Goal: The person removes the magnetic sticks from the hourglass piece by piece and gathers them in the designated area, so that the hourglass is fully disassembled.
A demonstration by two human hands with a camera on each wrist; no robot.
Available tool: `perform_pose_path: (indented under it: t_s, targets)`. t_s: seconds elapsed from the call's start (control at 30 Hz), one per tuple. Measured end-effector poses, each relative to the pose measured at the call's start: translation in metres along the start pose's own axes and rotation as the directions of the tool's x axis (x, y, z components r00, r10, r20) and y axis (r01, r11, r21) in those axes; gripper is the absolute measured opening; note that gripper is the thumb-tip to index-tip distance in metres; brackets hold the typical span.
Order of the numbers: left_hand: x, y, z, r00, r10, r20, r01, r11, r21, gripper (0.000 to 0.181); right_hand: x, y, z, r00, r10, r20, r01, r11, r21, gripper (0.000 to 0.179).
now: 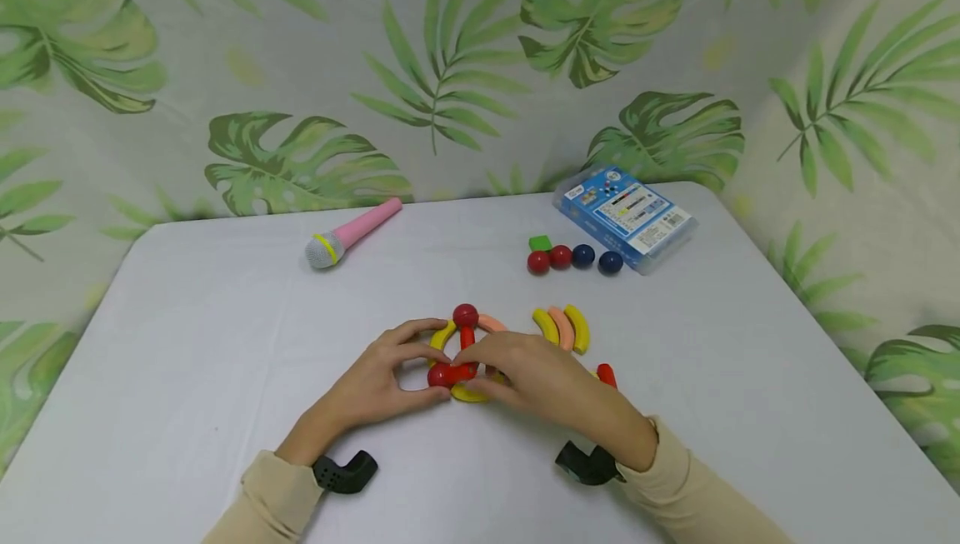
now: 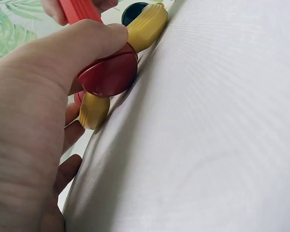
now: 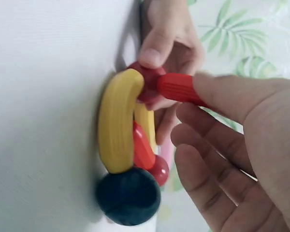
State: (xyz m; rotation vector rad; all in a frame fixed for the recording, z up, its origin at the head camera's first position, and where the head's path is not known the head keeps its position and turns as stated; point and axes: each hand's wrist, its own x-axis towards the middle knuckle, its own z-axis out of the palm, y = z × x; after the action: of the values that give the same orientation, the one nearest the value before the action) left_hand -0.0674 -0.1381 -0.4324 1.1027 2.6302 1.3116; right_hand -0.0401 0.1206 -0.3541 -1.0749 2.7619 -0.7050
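My left hand point(image 1: 386, 369) grips a dark red ball point(image 2: 108, 75) low over the white table, its thumb pressed on the ball. Between the fingertips of my right hand point(image 1: 543, 373) is a bright red rod point(image 3: 179, 88), whose end meets that ball. A curved yellow piece point(image 3: 117, 121) joins the ball to a dark blue ball point(image 3: 129, 197). Farther off, a second red ball point(image 1: 465, 316) has another red rod point(image 1: 467, 337) leading from it. A second yellow curve point(image 1: 442, 336) and a pink curve point(image 1: 491, 323) adjoin that ball. My right hand hides part of this ring.
Loose curved pieces point(image 1: 561, 329) lie right of the ring, and a red rod point(image 1: 607, 374) shows beyond my right forearm. Behind are a green block point(image 1: 540, 242), several loose balls point(image 1: 560, 257) and a blue-labelled plastic case point(image 1: 626, 215). A pink toy microphone point(image 1: 367, 223) lies back left.
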Motion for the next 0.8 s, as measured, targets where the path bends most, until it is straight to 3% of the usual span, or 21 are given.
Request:
perform_pose_path:
  t_s: [0.2,0.37,0.8]
  targets:
    - [0.001,-0.001,-0.001,1.0,-0.016,0.006,0.016,1.0,-0.004,0.028,-0.002,-0.001,0.001,0.998,-0.062,-0.012,0.061,0.997,-0.047,0.028]
    - [0.001,-0.002,-0.002,1.0,-0.015,-0.008,0.015,1.0,-0.002,0.027,-0.008,-0.003,-0.012,0.994,-0.084,-0.064,0.083,0.996,-0.02,0.026]
    - [0.002,-0.002,0.001,0.999,-0.047,0.004,0.047,0.999,-0.023,0.027,-0.023,0.028,-0.047,0.988,0.121,-0.096,-0.115,0.991,0.065,0.03]
